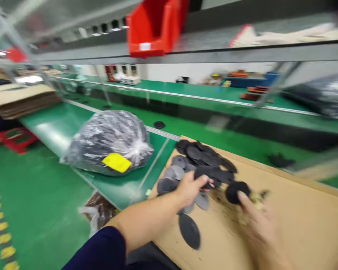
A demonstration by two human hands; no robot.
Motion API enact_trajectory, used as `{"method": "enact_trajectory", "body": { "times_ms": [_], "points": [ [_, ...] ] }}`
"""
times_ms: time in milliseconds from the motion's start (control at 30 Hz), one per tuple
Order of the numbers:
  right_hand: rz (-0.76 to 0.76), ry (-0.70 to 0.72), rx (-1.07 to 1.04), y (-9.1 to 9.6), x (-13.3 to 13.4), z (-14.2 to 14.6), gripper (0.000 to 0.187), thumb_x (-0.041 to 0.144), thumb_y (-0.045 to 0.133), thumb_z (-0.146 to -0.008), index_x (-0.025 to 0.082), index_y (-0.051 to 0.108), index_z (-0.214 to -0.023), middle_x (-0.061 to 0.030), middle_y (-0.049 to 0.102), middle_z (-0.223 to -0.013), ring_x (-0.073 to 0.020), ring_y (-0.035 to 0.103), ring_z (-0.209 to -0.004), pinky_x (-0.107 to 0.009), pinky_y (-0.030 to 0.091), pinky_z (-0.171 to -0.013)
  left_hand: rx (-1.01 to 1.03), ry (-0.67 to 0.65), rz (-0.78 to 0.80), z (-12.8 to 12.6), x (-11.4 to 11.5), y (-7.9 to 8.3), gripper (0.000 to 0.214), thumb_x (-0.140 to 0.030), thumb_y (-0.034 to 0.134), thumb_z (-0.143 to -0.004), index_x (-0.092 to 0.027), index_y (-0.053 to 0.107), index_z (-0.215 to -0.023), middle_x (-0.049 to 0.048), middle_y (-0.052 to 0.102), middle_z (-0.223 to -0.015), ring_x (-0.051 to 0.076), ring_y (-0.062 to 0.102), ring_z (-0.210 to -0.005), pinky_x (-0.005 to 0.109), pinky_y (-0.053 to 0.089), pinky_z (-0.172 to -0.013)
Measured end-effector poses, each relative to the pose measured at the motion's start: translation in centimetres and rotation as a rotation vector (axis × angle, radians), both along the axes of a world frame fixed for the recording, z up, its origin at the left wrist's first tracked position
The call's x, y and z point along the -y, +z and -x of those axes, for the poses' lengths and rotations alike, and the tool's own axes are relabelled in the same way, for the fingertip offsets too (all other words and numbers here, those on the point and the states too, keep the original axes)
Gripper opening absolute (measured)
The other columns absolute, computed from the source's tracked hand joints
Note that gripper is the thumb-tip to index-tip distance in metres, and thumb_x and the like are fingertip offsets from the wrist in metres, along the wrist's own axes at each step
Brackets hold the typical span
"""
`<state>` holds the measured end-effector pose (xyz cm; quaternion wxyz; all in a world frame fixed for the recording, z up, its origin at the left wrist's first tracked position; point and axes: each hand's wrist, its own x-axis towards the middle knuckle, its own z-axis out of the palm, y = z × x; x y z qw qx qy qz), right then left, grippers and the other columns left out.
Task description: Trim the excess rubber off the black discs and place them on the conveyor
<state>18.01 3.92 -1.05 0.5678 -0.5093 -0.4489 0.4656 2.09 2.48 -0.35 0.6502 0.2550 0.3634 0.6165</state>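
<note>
While a green workbench (50, 129) stretches away to the left of both grips, brown cardboard (295, 213) lies directly beneath them. Well left of the left grip sits a tied clear plastic bag (109, 137) with dark contents; above and beyond the grips, a red bin (146, 47) stands on a shelf. A pile of dark discs (199, 154) spreads beyond and beside the left hand (193, 189), whose fingers close on a dark piece (204, 173), its count of layers unclear. The right hand (256, 215), blurred, pinches a black disc (234, 192) at its edge. Nearer the wearer than the left grip, one loose disc (189, 231) lies flat.
</note>
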Motion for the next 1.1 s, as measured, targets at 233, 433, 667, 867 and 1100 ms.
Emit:
{"method": "enact_trajectory", "body": {
  "times_ms": [233,433,667,867,1100],
  "points": [
    [-0.102,0.204,0.1,-0.2,1.6,0.2,0.032,0.045,0.069,-0.077,0.018,0.065,-0.093,-0.004,0.066,-0.078,-0.0169,0.06,-0.068,-0.032,0.053,-0.068,-0.155,-0.128,-0.106,-0.3,0.4,-1.2,0.041,-0.04,0.072,-0.075,-0.012,0.067,-0.104,0.0098,0.071,-0.097,0.022,0.064,-0.09,0.037,0.049,-0.087],
    [-0.197,0.12,0.334,-0.5,2.1,0.3,0.023,0.04,0.064,-0.081,0.018,0.064,-0.09,-0.0024,0.064,-0.077,-0.0166,0.058,-0.07,-0.03,0.05,-0.067,-0.34,-0.159,-0.153,-0.3,1.3,-0.9,0.039,-0.038,0.07,-0.077,-0.012,0.067,-0.106,0.01,0.07,-0.104,0.024,0.063,-0.098,0.038,0.047,-0.094],
    [-0.228,0.117,0.377,-0.3,2.1,0.3,0.025,0.038,0.066,-0.08,0.018,0.066,-0.096,-0.005,0.068,-0.086,-0.0198,0.062,-0.078,-0.033,0.051,-0.076,-0.404,-0.154,-0.149,-0.2,1.2,-0.6,0.039,-0.035,0.075,-0.073,-0.013,0.068,-0.104,0.0096,0.07,-0.102,0.023,0.064,-0.095,0.035,0.049,-0.091],
    [-0.141,0.204,0.264,-0.4,2.0,0.3,0.035,0.044,0.066,-0.08,0.017,0.067,-0.101,-0.0047,0.068,-0.088,-0.0191,0.062,-0.078,-0.032,0.051,-0.073,-0.253,-0.181,-0.12,-0.1,1.3,-0.9,0.038,-0.033,0.076,-0.072,-0.012,0.066,-0.103,0.0093,0.07,-0.099,0.021,0.064,-0.091,0.037,0.049,-0.089],
    [-0.026,0.311,0.112,-0.4,2.2,0.3,0.035,0.05,0.068,-0.077,0.016,0.062,-0.084,0.0003,0.058,-0.072,-0.0133,0.051,-0.064,-0.026,0.046,-0.06,-0.193,-0.224,-0.091,0.0,1.4,-0.8,0.037,-0.032,0.078,-0.07,-0.01,0.066,-0.097,0.0096,0.07,-0.093,0.02,0.065,-0.086,0.037,0.05,-0.085]
  ]
}}
